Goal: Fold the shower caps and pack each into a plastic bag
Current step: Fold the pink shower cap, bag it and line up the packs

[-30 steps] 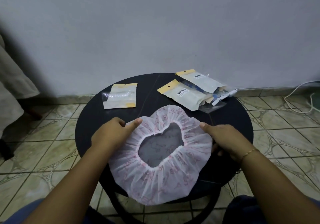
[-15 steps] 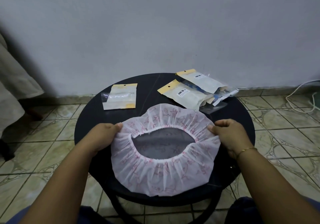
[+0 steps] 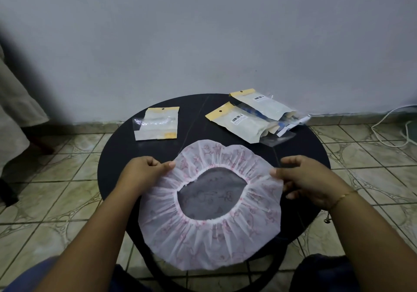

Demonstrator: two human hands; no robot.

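Observation:
A white shower cap with a faint pink print lies spread open on the round black table, its elastic opening facing up and its near edge hanging over the table's front. My left hand pinches the cap's left rim. At the right rim my right hand pinches the cap too. One plastic bag with a yellow header lies at the back left of the table. Two more bags overlap at the back right.
The table stands against a pale wall on a tiled floor. A white cable runs along the floor at the right. Light cloth hangs at the far left. My knees in dark blue show at the bottom.
Both hands pulled apart and stretched the cap wider, then shifted it slightly; the cap's opening went from a narrow heart shape to a broad oval. The bags have not moved.

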